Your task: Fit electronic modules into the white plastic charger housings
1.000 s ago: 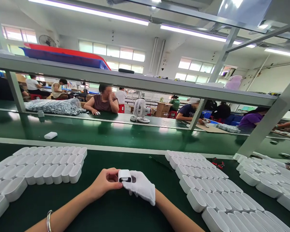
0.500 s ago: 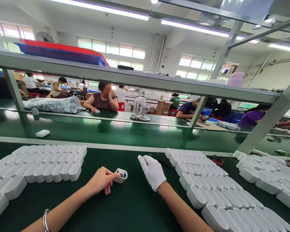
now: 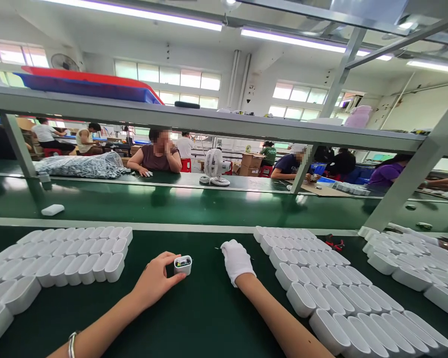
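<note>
At the lower middle of the frame the bare left hand (image 3: 155,278) pinches a small white case (image 3: 182,264) upright, while the gloved right hand (image 3: 237,258) lies curled on the green table (image 3: 194,318), holding nothing.

White shells (image 3: 78,256) on a dark green table (image 3: 194,318); white glove (image 3: 237,259) at centre; silver bracelet (image 3: 72,344) lower left; red and blue trays (image 3: 85,82) upper left

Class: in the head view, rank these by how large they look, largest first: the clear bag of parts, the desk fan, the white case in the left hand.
1. Clear bag of parts
2. Desk fan
3. White case held by the left hand

The fan stands farther from the camera than the case, so true sizes may differ more.
</note>
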A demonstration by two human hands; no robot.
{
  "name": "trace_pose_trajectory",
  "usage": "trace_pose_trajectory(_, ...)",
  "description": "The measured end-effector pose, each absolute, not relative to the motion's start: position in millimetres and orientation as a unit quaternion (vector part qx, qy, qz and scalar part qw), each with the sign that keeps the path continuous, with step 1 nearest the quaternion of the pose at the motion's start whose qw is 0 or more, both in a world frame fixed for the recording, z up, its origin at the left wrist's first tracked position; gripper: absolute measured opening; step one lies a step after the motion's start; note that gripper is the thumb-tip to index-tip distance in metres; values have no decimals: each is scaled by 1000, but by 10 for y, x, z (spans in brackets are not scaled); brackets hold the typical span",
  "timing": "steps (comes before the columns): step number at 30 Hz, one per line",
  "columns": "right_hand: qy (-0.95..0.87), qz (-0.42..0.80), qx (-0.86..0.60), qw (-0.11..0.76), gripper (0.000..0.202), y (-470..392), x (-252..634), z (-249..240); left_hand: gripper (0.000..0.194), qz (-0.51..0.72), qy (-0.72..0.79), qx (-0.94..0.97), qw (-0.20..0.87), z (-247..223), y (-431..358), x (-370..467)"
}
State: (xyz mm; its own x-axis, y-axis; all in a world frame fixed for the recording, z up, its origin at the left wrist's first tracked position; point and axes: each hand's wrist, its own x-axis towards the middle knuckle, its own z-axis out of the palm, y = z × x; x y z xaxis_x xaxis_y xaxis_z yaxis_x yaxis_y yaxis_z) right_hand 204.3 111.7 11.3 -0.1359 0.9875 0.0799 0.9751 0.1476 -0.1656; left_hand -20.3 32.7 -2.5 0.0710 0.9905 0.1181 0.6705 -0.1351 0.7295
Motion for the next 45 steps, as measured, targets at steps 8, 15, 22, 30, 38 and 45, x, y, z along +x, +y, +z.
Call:
trace_pose_trajectory(8,-826,25,-558,76,29,806,1889,234,46,298,592,693,284,5,355,-226)
trace_pose_trajectory(15,-888,125,-442,36,21,839,2078,293,43,285,583,706,285,-30,374,-253)
trace_pose_trajectory(22,-872,144,-439,159,11,802,1933,181,41,282,586,710,271,-63,396,-267)
trace_pose_trajectory(30,-910,-29,-352,219,14,743,1866,203,40,270,577,723,266,-64,389,-248)
trace_pose_trajectory(38,-909,-103,-382,132,18,704,1833,278,36,263,550,742,277,-27,377,-244)
trace_pose_trajectory(45,-925,-102,-342,129,15,714,1783,295,32,247,543,753,280,12,355,-241)
